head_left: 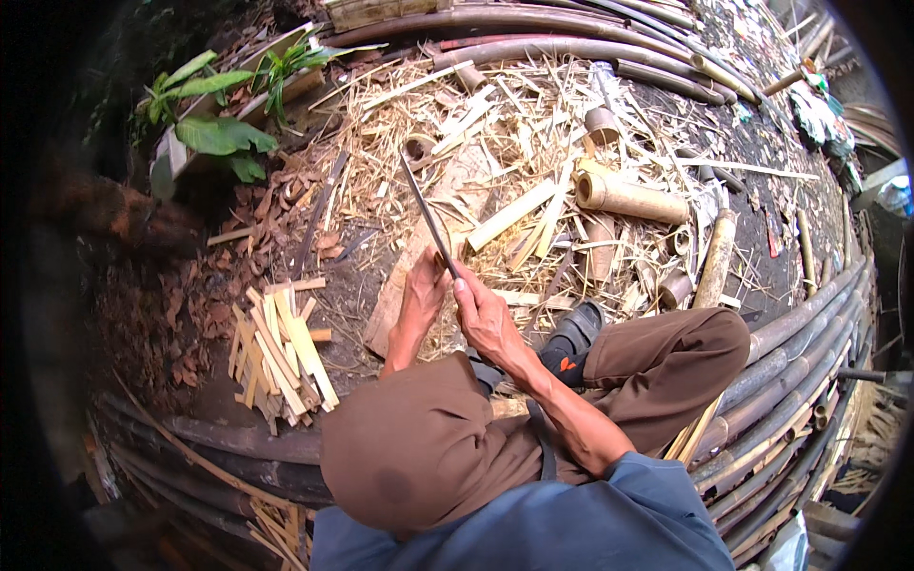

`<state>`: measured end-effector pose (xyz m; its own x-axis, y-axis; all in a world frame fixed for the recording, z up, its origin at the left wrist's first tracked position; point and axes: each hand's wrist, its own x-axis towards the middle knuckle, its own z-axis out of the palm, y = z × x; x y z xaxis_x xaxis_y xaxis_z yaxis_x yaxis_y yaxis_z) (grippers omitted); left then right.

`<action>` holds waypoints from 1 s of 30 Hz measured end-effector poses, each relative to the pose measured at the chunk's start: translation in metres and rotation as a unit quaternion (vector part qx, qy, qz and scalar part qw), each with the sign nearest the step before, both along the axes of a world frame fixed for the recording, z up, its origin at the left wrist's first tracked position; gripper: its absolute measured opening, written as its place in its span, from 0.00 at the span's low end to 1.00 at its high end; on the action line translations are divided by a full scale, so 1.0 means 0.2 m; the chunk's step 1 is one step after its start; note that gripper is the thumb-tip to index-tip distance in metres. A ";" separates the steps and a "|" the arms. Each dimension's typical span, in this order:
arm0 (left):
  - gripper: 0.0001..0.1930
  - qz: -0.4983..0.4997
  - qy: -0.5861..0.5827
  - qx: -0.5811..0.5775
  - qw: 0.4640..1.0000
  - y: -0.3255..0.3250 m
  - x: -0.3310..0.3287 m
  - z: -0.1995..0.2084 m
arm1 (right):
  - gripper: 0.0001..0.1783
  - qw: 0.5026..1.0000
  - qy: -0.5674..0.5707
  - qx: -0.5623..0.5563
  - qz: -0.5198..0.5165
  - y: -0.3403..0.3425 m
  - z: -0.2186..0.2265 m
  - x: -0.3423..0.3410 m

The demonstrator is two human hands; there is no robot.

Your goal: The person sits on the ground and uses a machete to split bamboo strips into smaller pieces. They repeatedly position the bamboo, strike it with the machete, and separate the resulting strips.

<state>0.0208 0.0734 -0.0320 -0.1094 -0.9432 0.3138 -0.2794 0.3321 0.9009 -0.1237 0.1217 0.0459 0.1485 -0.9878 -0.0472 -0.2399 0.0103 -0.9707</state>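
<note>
My right hand [486,319] is wrapped round the handle of a long, dark-bladed machete [426,206], its blade pointing up and away to the left. Close beside it, my left hand [419,297] has its fingers curled in behind the lower part of the blade; whatever they hold is hidden. Beneath both hands lies a flat wooden board [388,314] on the ground. To the left is a loose pile of split bamboo strips [286,347]. Right of the blade, pale split bamboo pieces [514,214] rest on the shavings.
Thin bamboo shavings [381,124] cover the ground ahead. A cut bamboo section [633,197] lies to the right, with shorter tubes around it. Long bamboo poles [533,48] are stacked at the far side, and more poles [790,352] at right. A leafy plant [214,133] grows at far left.
</note>
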 end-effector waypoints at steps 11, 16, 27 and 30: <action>0.12 0.045 -0.015 0.056 0.997 0.05 -0.05 0.22 | 0.23 0.996 0.050 0.074 0.020 -0.01 0.12 -0.02; 0.40 0.089 -0.123 -0.039 0.988 0.15 0.05 -0.31 | 0.25 0.998 0.035 0.023 0.054 0.02 -0.04 0.08; 0.20 0.112 -0.072 0.034 0.991 0.07 0.02 0.10 | 0.23 0.997 0.039 0.048 0.047 -0.01 0.02 0.03; 0.26 0.107 -0.071 0.082 0.988 0.15 0.06 -0.10 | 0.23 0.994 0.056 0.070 0.059 -0.01 -0.01 0.04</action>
<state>0.0319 0.1028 -0.0524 0.0653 -0.9865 0.1501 -0.4553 0.1044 0.8842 -0.1160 0.1189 0.0446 0.2494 -0.9462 -0.2062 -0.3540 0.1091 -0.9289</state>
